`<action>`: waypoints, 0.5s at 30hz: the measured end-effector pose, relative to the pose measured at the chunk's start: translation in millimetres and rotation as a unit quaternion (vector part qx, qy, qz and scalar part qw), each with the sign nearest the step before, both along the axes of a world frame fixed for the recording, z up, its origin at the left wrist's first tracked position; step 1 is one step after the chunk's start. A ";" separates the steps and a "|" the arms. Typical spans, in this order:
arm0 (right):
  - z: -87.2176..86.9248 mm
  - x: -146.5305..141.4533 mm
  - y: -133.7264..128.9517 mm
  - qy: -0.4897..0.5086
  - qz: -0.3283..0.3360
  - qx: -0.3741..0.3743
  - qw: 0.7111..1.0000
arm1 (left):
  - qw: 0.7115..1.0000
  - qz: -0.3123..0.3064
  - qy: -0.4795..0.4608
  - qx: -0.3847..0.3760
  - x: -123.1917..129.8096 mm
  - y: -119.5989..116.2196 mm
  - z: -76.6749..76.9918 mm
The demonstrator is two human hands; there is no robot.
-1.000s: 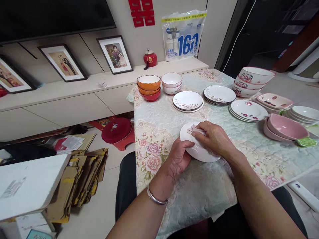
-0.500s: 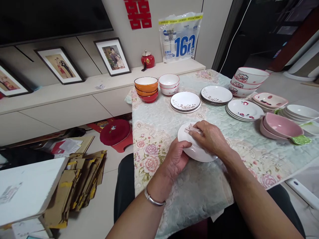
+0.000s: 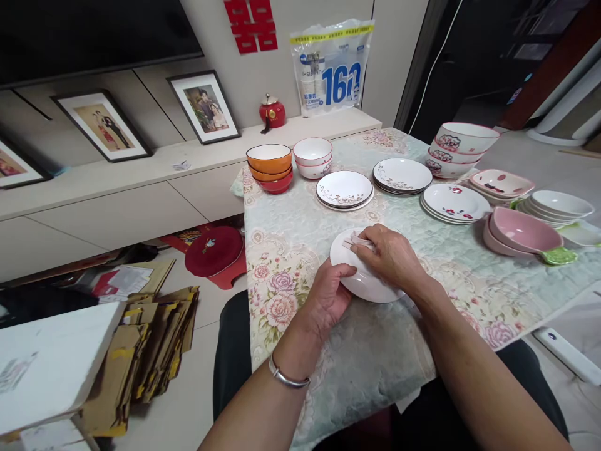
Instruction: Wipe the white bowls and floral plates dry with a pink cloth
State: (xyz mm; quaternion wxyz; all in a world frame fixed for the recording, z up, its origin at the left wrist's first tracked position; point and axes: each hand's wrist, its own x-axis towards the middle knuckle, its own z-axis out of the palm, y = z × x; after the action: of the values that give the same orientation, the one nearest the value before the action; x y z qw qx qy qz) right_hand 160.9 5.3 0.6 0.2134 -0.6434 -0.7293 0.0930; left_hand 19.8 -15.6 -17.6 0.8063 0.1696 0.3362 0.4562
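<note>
A white plate (image 3: 370, 285) is held over the near part of the flowered tablecloth (image 3: 300, 250), tilted a little. My left hand (image 3: 328, 291) grips its left edge, thumb on the upper face and fingers beneath. My right hand (image 3: 387, 254) is closed on a crumpled pale cloth (image 3: 357, 240), pressing it to the plate's upper face. Just beyond lie a stack of plates with a dark rim (image 3: 345, 188), another such stack (image 3: 402, 174) and a stack of plates with red flowers (image 3: 454, 202).
Orange and red bowls (image 3: 269, 161) and white bowls (image 3: 313, 156) stand at the back left. Tall bowls (image 3: 462, 147), pink bowls (image 3: 523, 232) and small white bowls (image 3: 558, 205) are at the right. A red stool (image 3: 216, 254) and flattened cardboard (image 3: 154, 351) are on the floor.
The view has shifted slightly, so the tableware appears a little further left. Both hands keep their hold on the plate and the cloth, with little visible movement.
</note>
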 end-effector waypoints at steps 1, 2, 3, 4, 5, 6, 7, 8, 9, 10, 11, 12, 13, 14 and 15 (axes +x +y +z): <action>-0.4 0.2 0.2 0.000 0.000 0.002 1.000 | 1.000 0.000 -0.001 0.001 0.0 0.0 0.0; -0.8 0.3 0.5 0.000 0.000 0.003 1.000 | 1.000 0.000 -0.002 0.003 0.0 0.1 0.0; -1.1 0.4 0.6 0.001 0.001 0.003 1.000 | 1.000 0.001 -0.003 0.003 -0.1 0.3 -0.2; -1.3 0.5 0.7 0.002 0.002 0.003 1.000 | 1.000 0.002 -0.003 0.002 -0.1 0.5 -0.4; -1.5 0.5 0.6 0.004 0.003 0.002 1.000 | 1.000 0.002 -0.003 0.000 -0.1 0.7 -0.7; -1.5 0.5 0.6 0.005 0.003 0.002 1.000 | 1.000 0.003 -0.002 -0.003 0.0 0.8 -1.0; -1.5 0.5 0.5 0.005 0.003 0.001 1.000 | 1.000 0.004 -0.002 -0.003 0.1 0.8 -1.4; -1.5 0.4 0.4 0.005 0.002 0.001 1.000 | 1.000 0.004 -0.003 -0.001 0.2 0.8 -1.8; -1.5 0.4 0.4 0.004 0.002 0.001 1.000 | 1.000 0.004 -0.005 0.003 0.4 0.7 -2.3; -1.5 0.5 0.4 0.002 0.002 0.000 1.000 | 1.000 0.003 -0.007 0.005 0.6 0.6 -2.8; -1.4 0.5 0.5 0.001 0.004 0.000 1.000 | 1.000 0.003 -0.009 0.006 0.7 0.5 -3.3; -1.3 0.6 0.5 0.001 0.005 0.000 1.000 | 1.000 0.002 -0.009 0.006 0.7 0.5 -3.5; -1.1 0.7 0.6 0.002 0.005 0.001 1.000 | 1.000 0.002 -0.007 0.004 0.8 0.5 -3.5; -0.9 0.7 0.6 0.002 0.006 0.000 1.000 | 1.000 0.003 -0.004 0.000 0.7 0.5 -3.3; -0.8 0.7 0.5 0.002 0.006 0.000 1.000 | 1.000 0.004 0.000 -0.003 0.7 0.6 -2.7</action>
State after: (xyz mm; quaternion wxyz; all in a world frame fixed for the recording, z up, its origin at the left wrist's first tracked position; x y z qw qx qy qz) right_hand 161.6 5.8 -0.1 0.2139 -0.6389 -0.7328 0.0957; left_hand 20.5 -15.0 -20.3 0.8049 0.1662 0.3385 0.4582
